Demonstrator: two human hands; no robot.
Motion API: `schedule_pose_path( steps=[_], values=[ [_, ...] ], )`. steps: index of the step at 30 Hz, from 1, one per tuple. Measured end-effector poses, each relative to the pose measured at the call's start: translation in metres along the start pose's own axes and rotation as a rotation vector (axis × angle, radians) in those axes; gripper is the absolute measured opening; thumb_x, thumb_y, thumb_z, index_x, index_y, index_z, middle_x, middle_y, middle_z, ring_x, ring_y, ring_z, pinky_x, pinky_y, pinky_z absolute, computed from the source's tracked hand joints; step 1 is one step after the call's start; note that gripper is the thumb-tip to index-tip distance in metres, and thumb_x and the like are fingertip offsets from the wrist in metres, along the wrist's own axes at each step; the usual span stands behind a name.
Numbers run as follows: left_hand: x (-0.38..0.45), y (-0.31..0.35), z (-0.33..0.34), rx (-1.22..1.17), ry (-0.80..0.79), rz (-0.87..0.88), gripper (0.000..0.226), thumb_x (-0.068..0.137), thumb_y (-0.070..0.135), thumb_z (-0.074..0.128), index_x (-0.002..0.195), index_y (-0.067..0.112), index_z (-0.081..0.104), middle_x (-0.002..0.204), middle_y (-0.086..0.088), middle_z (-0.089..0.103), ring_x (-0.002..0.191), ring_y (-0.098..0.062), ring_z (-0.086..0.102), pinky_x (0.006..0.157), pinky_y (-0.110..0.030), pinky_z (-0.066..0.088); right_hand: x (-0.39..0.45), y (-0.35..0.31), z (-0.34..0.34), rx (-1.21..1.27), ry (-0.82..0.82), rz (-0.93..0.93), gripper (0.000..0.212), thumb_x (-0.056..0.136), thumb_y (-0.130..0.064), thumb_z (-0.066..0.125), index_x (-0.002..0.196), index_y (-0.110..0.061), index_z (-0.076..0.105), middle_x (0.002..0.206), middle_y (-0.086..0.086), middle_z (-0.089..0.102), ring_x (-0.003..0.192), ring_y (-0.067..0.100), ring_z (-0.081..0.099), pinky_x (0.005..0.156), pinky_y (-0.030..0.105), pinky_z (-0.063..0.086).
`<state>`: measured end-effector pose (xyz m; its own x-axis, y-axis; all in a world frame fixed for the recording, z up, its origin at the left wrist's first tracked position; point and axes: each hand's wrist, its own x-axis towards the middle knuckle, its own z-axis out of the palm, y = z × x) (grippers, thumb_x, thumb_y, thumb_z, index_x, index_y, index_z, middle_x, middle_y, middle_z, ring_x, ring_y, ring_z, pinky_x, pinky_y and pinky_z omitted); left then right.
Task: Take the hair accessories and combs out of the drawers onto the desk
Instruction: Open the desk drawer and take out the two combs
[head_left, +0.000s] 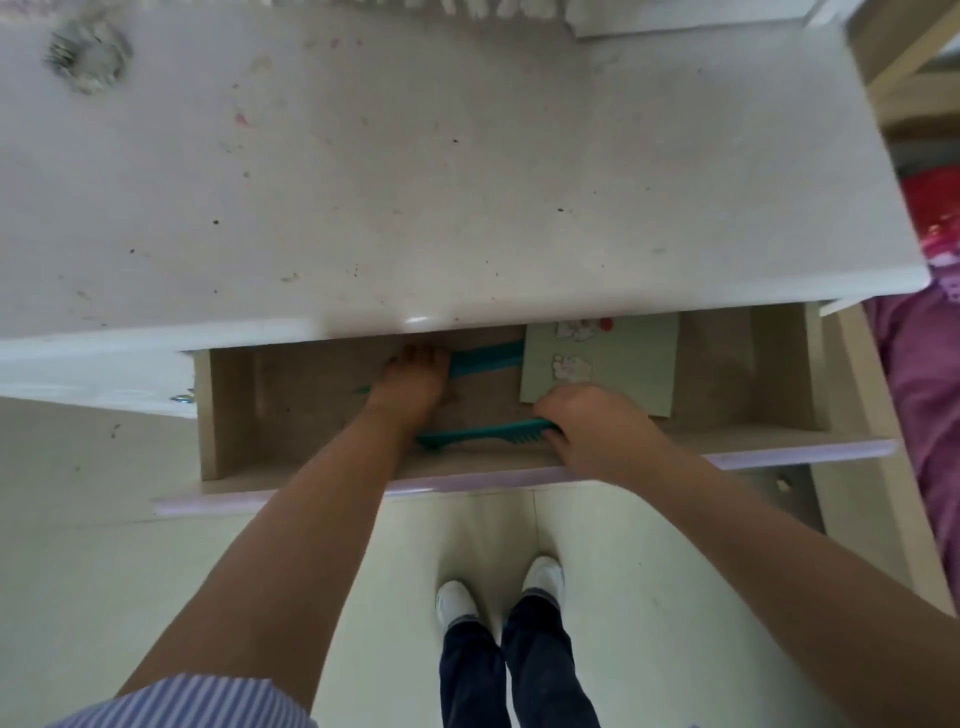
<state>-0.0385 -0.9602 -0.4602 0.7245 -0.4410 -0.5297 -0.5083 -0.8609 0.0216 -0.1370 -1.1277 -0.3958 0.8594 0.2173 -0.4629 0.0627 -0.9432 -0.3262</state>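
- White and scuffed, the bench (415, 182) fills the upper view; its top carries only a blurred clear object (88, 54) at the far left corner, too smeared to identify.
- Below its front edge one drawer (519, 470) stands pulled out over a pale floor, with the person's white shoes visible beneath.
- Two teal combs lie inside the drawer: a far comb (485, 358) near the back, partly under the bench edge, and a near comb (483, 434) along the front wall.
- Beside the far comb lies a green card (628, 374) with small pale shapes on it; what they are I cannot tell.
- Left hand (413, 382) reaches deep and lies over the far comb's middle; its fingers are tucked under the bench edge, so I cannot tell whether the grip has closed.
- Right hand (587, 428) is curled over the toothed end of the near comb, and the grip looks pinched on it, though the fingertips are hidden.
- Progress, as I judge it: early. No comb or accessory sits on the bench yet.
- Left to do: lift both combs out onto the bench, then deal with the card's items if they are accessories, and check any other drawers.
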Motion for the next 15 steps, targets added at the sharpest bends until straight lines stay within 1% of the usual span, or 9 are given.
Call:
schedule_pose_path(
  steps=[2, 4, 5, 7, 9, 10, 12, 13, 15],
  values=[
    [-0.001, -0.004, -0.001, -0.051, -0.037, 0.059, 0.041, 0.101, 0.020, 0.035, 0.135, -0.004, 0.035, 0.139, -0.026, 0.042, 0.128, -0.037, 0.039, 0.108, -0.044, 0.031, -0.007, 0.004, 0.001, 0.046, 0.010, -0.008, 0.026, 0.091, -0.015, 0.050, 0.115, -0.011, 0.060, 0.111, 0.010, 0.066, 0.099, 0.025, 0.059, 0.079, 0.032, 0.050],
    [-0.009, -0.007, -0.005, -0.081, -0.047, 0.105, 0.037, 0.102, 0.016, 0.030, 0.132, -0.003, 0.040, 0.138, -0.026, 0.045, 0.125, -0.038, 0.043, 0.109, -0.044, 0.034, -0.013, 0.006, -0.003, 0.162, 0.045, 0.012, 0.025, 0.089, -0.013, 0.054, 0.112, -0.012, 0.062, 0.106, 0.009, 0.068, 0.094, 0.024, 0.061, 0.078, 0.032, 0.052],
    [-0.017, -0.008, -0.009, -0.082, -0.036, 0.112, 0.035, 0.100, 0.015, 0.034, 0.130, -0.001, 0.042, 0.135, -0.025, 0.047, 0.119, -0.038, 0.048, 0.104, -0.043, 0.040, -0.015, 0.007, -0.007, 0.260, 0.088, 0.035, 0.024, 0.087, -0.010, 0.057, 0.110, -0.011, 0.063, 0.101, 0.008, 0.068, 0.090, 0.022, 0.061, 0.077, 0.031, 0.053],
    [-0.041, -0.012, -0.019, -0.092, -0.010, 0.103, 0.032, 0.096, 0.010, 0.043, 0.127, 0.000, 0.044, 0.130, -0.023, 0.046, 0.107, -0.037, 0.056, 0.091, -0.040, 0.047, -0.019, 0.005, -0.019, 0.511, 0.171, 0.078, 0.025, 0.083, -0.003, 0.062, 0.107, -0.011, 0.061, 0.089, -0.001, 0.063, 0.081, 0.015, 0.059, 0.070, 0.017, 0.052],
    [-0.072, -0.021, -0.031, -0.103, 0.021, 0.105, 0.029, 0.092, 0.004, 0.048, 0.121, 0.001, 0.049, 0.122, -0.018, 0.045, 0.093, -0.037, 0.060, 0.078, -0.040, 0.050, -0.022, -0.001, -0.035, 0.740, 0.275, 0.105, 0.029, 0.078, 0.005, 0.066, 0.094, -0.018, 0.059, 0.078, -0.011, 0.058, 0.069, 0.003, 0.057, 0.062, 0.004, 0.049],
    [-0.089, -0.026, -0.036, -0.125, 0.065, 0.122, 0.028, 0.090, 0.002, 0.051, 0.117, 0.002, 0.051, 0.117, -0.017, 0.046, 0.086, -0.037, 0.061, 0.073, -0.040, 0.050, -0.022, -0.005, -0.044, 0.843, 0.328, 0.124, 0.032, 0.076, 0.009, 0.068, 0.083, -0.020, 0.057, 0.074, -0.014, 0.058, 0.064, -0.001, 0.057, 0.057, 0.001, 0.048],
    [-0.121, -0.037, -0.048, -0.282, 0.208, 0.135, 0.022, 0.088, 0.000, 0.056, 0.110, -0.001, 0.058, 0.105, -0.019, 0.053, 0.079, -0.038, 0.063, 0.068, -0.039, 0.051, -0.018, -0.016, -0.060, 1.072, 0.422, 0.158, 0.036, 0.075, 0.011, 0.068, 0.067, -0.022, 0.057, 0.059, -0.016, 0.061, 0.051, -0.006, 0.056, 0.051, 0.004, 0.046],
    [-0.133, -0.043, -0.055, -0.369, 0.302, 0.120, 0.019, 0.088, 0.001, 0.057, 0.106, -0.003, 0.061, 0.099, -0.021, 0.057, 0.079, -0.036, 0.063, 0.067, -0.036, 0.049, -0.013, -0.023, -0.068, 1.182, 0.464, 0.165, 0.037, 0.077, 0.011, 0.066, 0.064, -0.022, 0.057, 0.050, -0.015, 0.062, 0.047, -0.007, 0.056, 0.051, 0.008, 0.047],
    [-0.141, -0.057, -0.071, -0.499, 0.503, 0.018, 0.019, 0.088, 0.004, 0.055, 0.101, -0.006, 0.064, 0.085, -0.024, 0.062, 0.076, -0.034, 0.061, 0.064, -0.027, 0.039, 0.004, -0.038, -0.085, 1.350, 0.532, 0.168, 0.033, 0.083, 0.008, 0.060, 0.066, -0.020, 0.059, 0.044, -0.016, 0.066, 0.044, -0.007, 0.060, 0.051, 0.011, 0.052]
  ],
)
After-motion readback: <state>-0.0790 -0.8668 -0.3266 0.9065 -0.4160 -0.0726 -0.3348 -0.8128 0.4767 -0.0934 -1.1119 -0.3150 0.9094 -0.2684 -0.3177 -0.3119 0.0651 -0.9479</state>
